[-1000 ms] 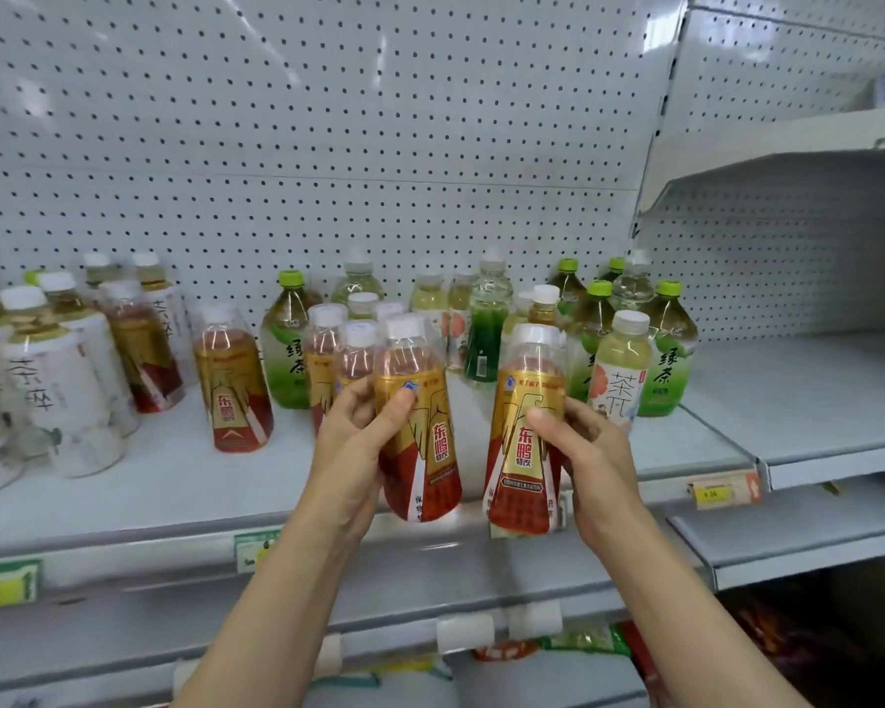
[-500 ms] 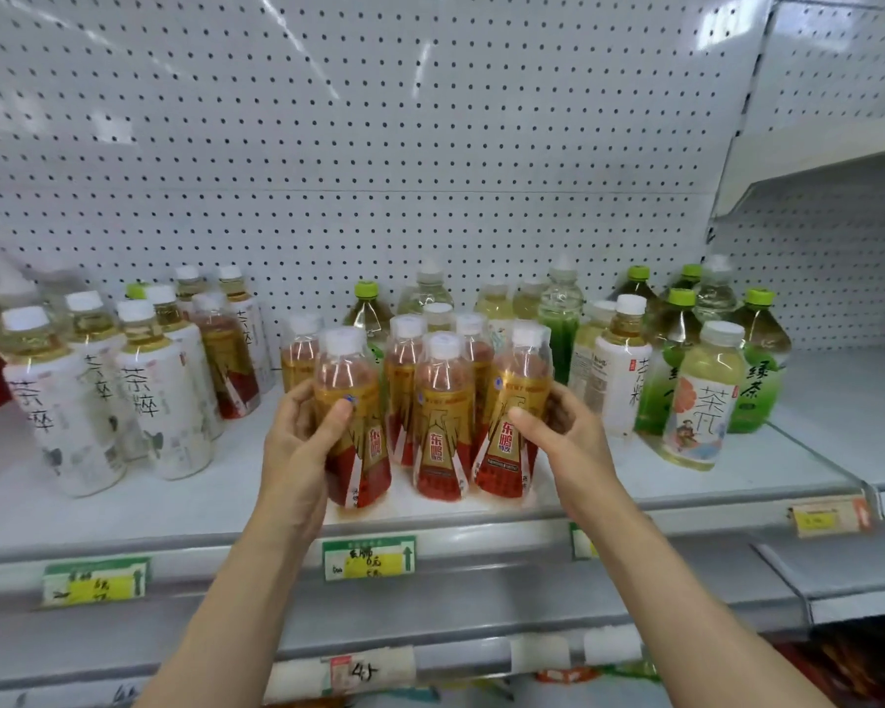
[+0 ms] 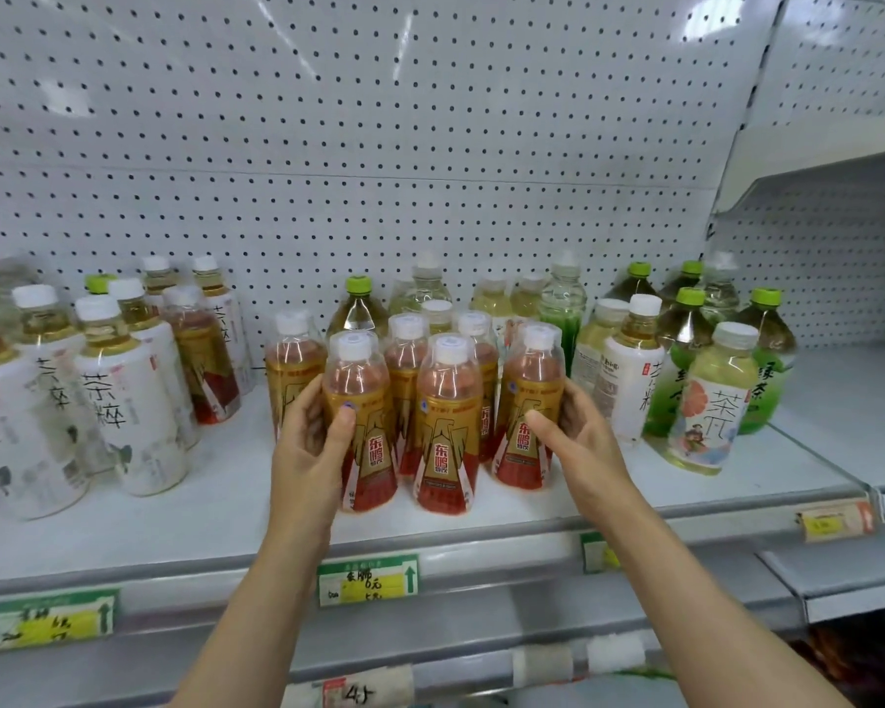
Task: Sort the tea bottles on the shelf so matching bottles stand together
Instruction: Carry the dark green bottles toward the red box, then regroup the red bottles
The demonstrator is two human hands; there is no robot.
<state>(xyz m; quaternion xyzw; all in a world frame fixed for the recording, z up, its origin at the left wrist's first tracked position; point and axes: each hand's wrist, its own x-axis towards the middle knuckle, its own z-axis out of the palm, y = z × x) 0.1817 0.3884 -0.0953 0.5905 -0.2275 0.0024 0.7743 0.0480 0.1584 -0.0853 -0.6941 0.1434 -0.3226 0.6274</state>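
Several red-and-gold tea bottles with white caps stand clustered mid-shelf. My left hand (image 3: 311, 452) grips the front-left bottle (image 3: 364, 431) of the cluster, thumb on its label. My right hand (image 3: 581, 442) holds the front-right bottle (image 3: 524, 416), thumb in front and fingers on its far side. Both bottles stand upright on the shelf (image 3: 226, 518), with a third red-and-gold bottle (image 3: 448, 431) between them. One more red-and-gold bottle (image 3: 203, 365) stands apart among the white-label bottles (image 3: 124, 401) at the left.
Green-capped green tea bottles (image 3: 685, 344) crowd the right, with a white-label bottle (image 3: 632, 375) and a pale bottle with a colourful label (image 3: 711, 401) in front. Pale and clear bottles line the pegboard behind. Price tags (image 3: 368, 580) hang on the shelf edge.
Both hands carried their red-and-gold bottles from in front of the shelf edge back onto the shelf, setting them in the cluster's front row. The view has shifted left.
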